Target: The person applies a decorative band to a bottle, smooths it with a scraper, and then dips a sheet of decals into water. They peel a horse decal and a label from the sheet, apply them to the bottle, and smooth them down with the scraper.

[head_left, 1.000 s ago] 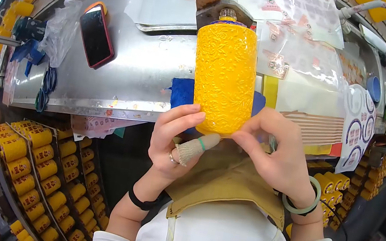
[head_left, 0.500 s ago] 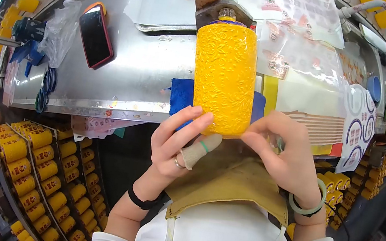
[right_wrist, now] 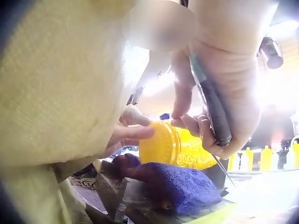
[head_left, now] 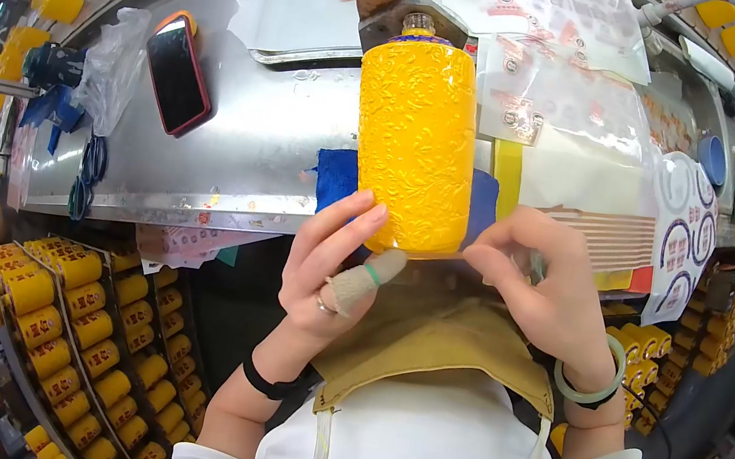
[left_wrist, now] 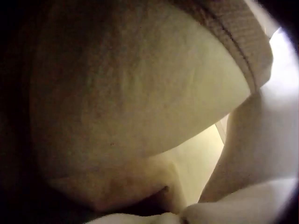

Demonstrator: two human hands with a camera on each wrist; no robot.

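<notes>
The bottle [head_left: 415, 141] pointed away from both hands; the left hand [head_left: 328, 267] touched its near end with straight fingers, the right hand [head_left: 540, 291] alongside gripped a pick [right_wrist: 212, 109].

Blurred tan apron [left_wrist: 140, 93], probably; white garment [left_wrist: 261, 140] beside.

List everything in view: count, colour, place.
bottle: one, yellow, embossed, on its side over the cloth
cloth: one, blue, under the bottle
bench: one, bare metal
phone: one, black in red case, bench left
bag: one, clear, beside the phone
sticker sheets: several, clear with printed marks, bench right
racked bottles: many, yellow, lower left
tool: one, dark handle, needle tip, in right hand
apron: one, tan
left hand: straight fingers touch bottle; thumb wears a cot
right hand: grips tool at bottle's end
</notes>
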